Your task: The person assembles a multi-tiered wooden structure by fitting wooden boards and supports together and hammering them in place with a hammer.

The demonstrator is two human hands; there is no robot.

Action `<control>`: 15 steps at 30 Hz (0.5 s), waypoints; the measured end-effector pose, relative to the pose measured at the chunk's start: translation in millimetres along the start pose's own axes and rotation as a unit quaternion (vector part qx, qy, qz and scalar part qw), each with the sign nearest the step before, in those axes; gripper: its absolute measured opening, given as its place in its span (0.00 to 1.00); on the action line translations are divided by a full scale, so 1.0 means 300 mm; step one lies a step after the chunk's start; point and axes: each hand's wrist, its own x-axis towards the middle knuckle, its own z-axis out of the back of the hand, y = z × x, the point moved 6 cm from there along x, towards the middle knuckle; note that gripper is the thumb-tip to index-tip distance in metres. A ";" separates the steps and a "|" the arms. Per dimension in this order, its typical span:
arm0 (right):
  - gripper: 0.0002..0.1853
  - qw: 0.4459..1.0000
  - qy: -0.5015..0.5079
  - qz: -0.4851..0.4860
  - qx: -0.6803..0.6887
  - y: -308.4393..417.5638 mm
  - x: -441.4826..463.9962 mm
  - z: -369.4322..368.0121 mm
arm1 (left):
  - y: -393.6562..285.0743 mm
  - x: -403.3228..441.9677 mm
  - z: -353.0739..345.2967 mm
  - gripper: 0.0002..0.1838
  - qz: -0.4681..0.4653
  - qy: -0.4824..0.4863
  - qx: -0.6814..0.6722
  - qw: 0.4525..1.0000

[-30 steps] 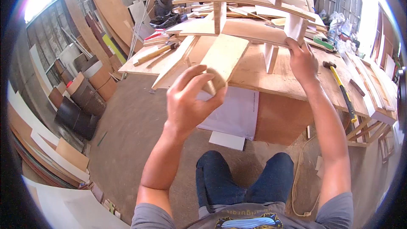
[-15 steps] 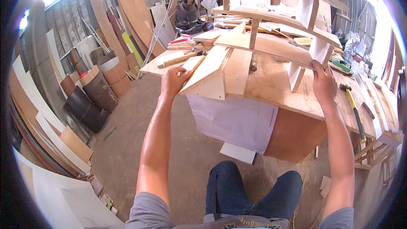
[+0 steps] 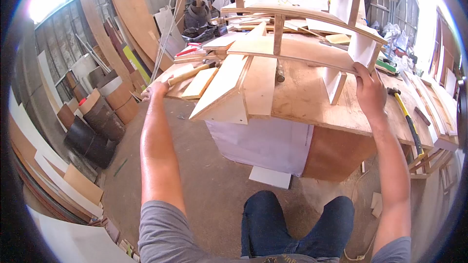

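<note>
My left hand (image 3: pixel 156 90) is at the table's left edge, at the handle end of a wooden-handled hammer (image 3: pixel 187 74); its fingers are too hidden to tell the grip. Beside the hammer lies a short pale wood block (image 3: pixel 200 83). My right hand (image 3: pixel 369 90) has its fingers closed on the lower right edge of a curved wooden shelf frame (image 3: pixel 312 54), which stands on the table with small upright dividers. Left of centre, an angled wood piece (image 3: pixel 225 90) sticks out over the front edge of the table (image 3: pixel 302 102).
A yellow-handled hammer (image 3: pixel 408 119) lies on the right of the table. Slatted wooden frames (image 3: pixel 431 102) stand beyond it. Boards and dark rolled sheets (image 3: pixel 90 141) lean along the left wall. A white board (image 3: pixel 270 177) lies on the floor below the table.
The pale block has gone from my left hand onto the table beside the hammer. My left hand has moved left to the hammer's handle end. My right hand has stayed on the shelf frame.
</note>
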 end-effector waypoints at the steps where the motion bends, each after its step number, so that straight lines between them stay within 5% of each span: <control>1: 0.16 1.000 0.000 0.000 0.007 0.005 0.000 -0.006 | -0.009 -0.006 0.008 0.44 -0.016 0.001 0.003 1.000; 6: 0.15 1.000 0.012 -0.011 -0.013 -0.018 -0.003 -0.020 | -0.041 -0.109 0.092 0.22 -0.096 -0.033 -0.190 0.977; 8: 0.15 1.000 0.021 -0.021 0.000 -0.001 0.002 0.001 | -0.047 -0.118 0.107 0.21 -0.145 -0.060 -0.299 0.941; 9: 0.14 0.999 0.024 -0.025 0.003 0.014 0.007 0.011 | -0.026 -0.033 0.067 0.28 -0.161 -0.004 -0.349 0.923; 11: 0.14 1.000 0.021 -0.022 0.007 0.016 0.007 0.023 | -0.016 -0.129 0.134 0.38 -0.144 -0.165 -0.287 0.933; 15: 0.14 1.000 0.009 -0.001 0.014 0.010 0.008 0.016 | -0.003 -0.107 0.115 0.47 -0.188 -0.103 -0.356 0.909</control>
